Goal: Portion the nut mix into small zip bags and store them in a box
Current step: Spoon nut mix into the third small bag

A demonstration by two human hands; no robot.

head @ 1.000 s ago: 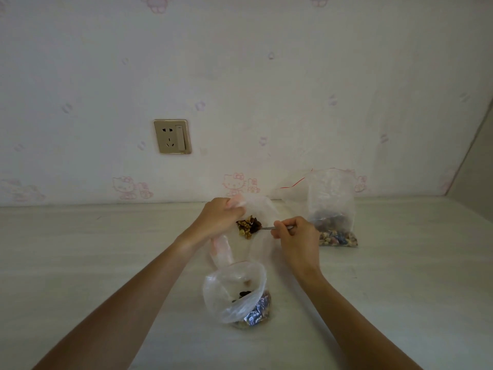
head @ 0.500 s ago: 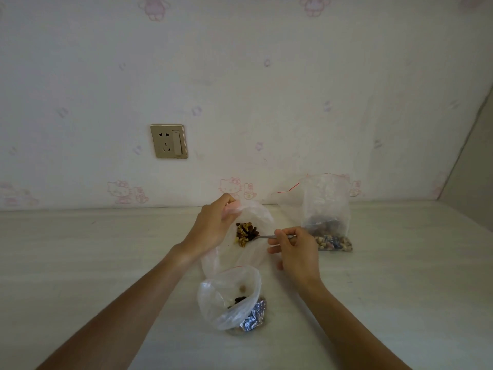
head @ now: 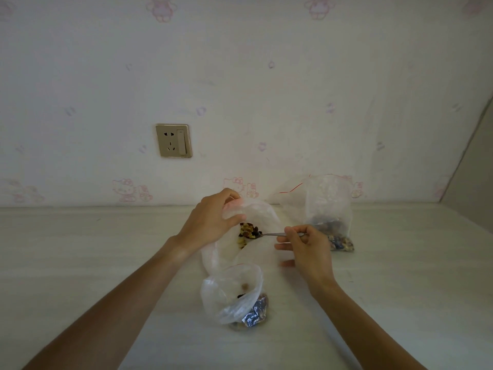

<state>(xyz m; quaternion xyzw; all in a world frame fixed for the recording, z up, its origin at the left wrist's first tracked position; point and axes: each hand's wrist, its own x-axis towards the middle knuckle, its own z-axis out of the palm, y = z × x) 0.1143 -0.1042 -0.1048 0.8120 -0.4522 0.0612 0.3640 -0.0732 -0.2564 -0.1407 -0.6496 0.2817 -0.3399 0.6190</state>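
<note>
Your left hand [head: 210,222] pinches the bag [head: 256,247] mouth; your right hand [head: 306,249] pinches the spoon [head: 269,234]. Nuts [head: 241,243] now spill off the spoon into that bag, so this portion is filling.

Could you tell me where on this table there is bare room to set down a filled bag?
Bare table lies left of the left hand, below the wall socket, and right of the far zip bag. The middle is crowded: held bag, spoon, right hand, near bag.
</note>
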